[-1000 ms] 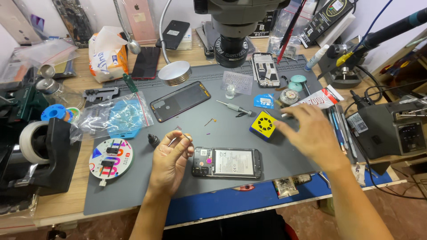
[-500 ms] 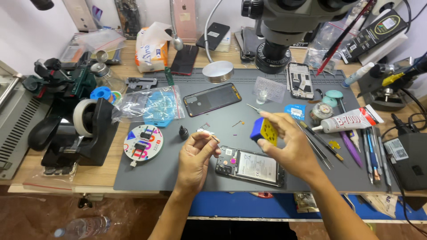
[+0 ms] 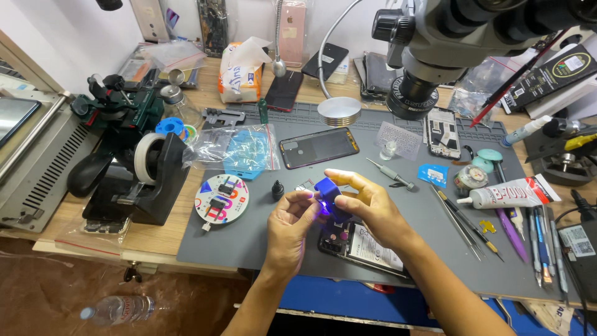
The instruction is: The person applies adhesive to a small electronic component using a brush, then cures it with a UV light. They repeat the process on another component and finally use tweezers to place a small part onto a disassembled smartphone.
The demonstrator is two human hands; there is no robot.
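Right hand [image 3: 367, 208] had its fingers wrapped round a small blue lamp [image 3: 328, 194], shining on the left hand [image 3: 291, 227], whose fingers pinched something tiny, over the opened phone [image 3: 367, 249].

dark phone screen [image 3: 319, 147] mid-mat, clear plastic bag [image 3: 235, 148] left

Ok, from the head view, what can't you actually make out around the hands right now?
- Whatever the left hand pinches: too small, washed out by the violet glow from the blue tool.
- The blue tool's underside: covered by the right hand.
- The opened phone: its upper end hidden behind both hands.
- Tools at the mat's right end: cut off by the frame edge.
- The microscope: its top is cropped.
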